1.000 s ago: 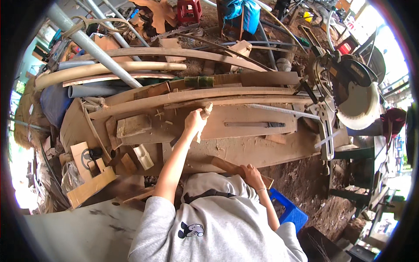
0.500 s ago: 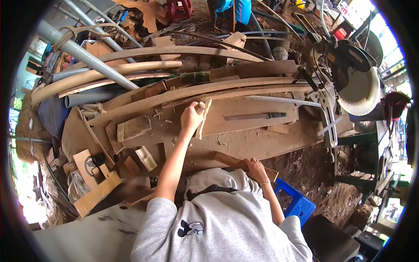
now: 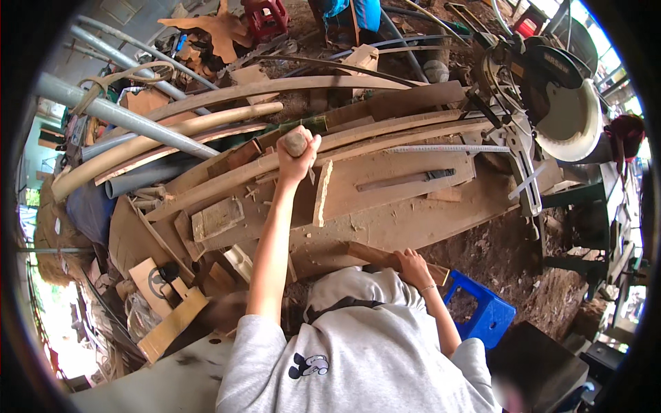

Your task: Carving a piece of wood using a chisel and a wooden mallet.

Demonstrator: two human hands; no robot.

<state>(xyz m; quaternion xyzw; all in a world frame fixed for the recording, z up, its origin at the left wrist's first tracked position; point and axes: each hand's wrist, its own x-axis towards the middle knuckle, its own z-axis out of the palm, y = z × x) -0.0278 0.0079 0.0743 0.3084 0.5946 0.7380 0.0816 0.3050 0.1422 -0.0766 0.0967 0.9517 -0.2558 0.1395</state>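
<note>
My left hand (image 3: 297, 157) is raised over the workbench, closed round a tool with a round wooden handle (image 3: 295, 144). Its handle end faces up; a narrow pointed blade shows partly below the fist. Just right of that blade a pale, rough-edged wood strip (image 3: 322, 194) stands apart from my hand above the bench board. Low in front of my body, my right hand (image 3: 413, 268) grips a brown wooden board (image 3: 372, 254), whose end shows beyond the wrist. A flat tool with a dark handle (image 3: 406, 181) lies on the bench.
Long curved timbers (image 3: 392, 140) and a ruler (image 3: 447, 149) lie across the far side. A mitre saw (image 3: 558, 103) stands at the right. Grey metal pipes (image 3: 131, 113) slant in from the left. A blue plastic stool (image 3: 489, 310) is by my right forearm.
My left hand has lifted up and away from the wood strip, carrying the wooden-handled tool. The strip stays in place. My right hand keeps its place on the board; the view has shifted slightly.
</note>
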